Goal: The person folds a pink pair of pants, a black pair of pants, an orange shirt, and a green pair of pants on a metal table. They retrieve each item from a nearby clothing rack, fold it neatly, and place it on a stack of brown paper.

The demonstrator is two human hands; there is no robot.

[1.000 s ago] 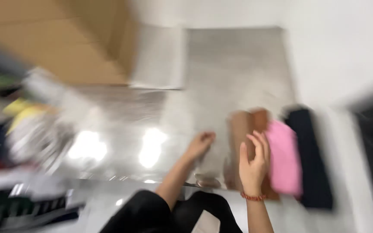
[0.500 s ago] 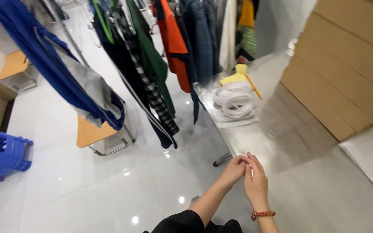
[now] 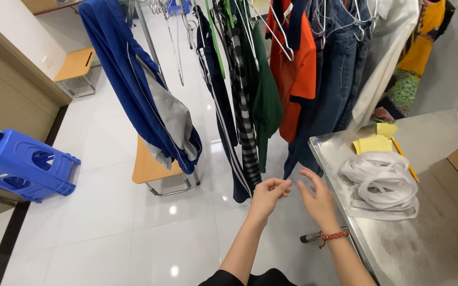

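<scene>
My left hand (image 3: pixel 269 193) is raised in front of me with fingertips pinched together and nothing in them. My right hand (image 3: pixel 318 197) is beside it with fingers apart, empty, a red cord bracelet on the wrist. Both hover just left of a steel table (image 3: pixel 398 238) and below a rack of hanging clothes: a blue jacket (image 3: pixel 128 79), a striped dark garment (image 3: pixel 242 116), a green shirt (image 3: pixel 266 100), an orange shirt (image 3: pixel 298 69) and jeans (image 3: pixel 335 74).
On the steel table lie a coil of white bands (image 3: pixel 380 182), yellow note pads (image 3: pixel 373 143) and a pencil (image 3: pixel 404 159). A blue plastic stool (image 3: pixel 25 167) lies tipped at left. Wooden-seat stools (image 3: pixel 152 169) (image 3: pixel 75 63) stand on the glossy white floor.
The view swung from the table with folded clothes round to the clothes rack and then closer to it. My hands stayed together in front, the left now pinched.
</scene>
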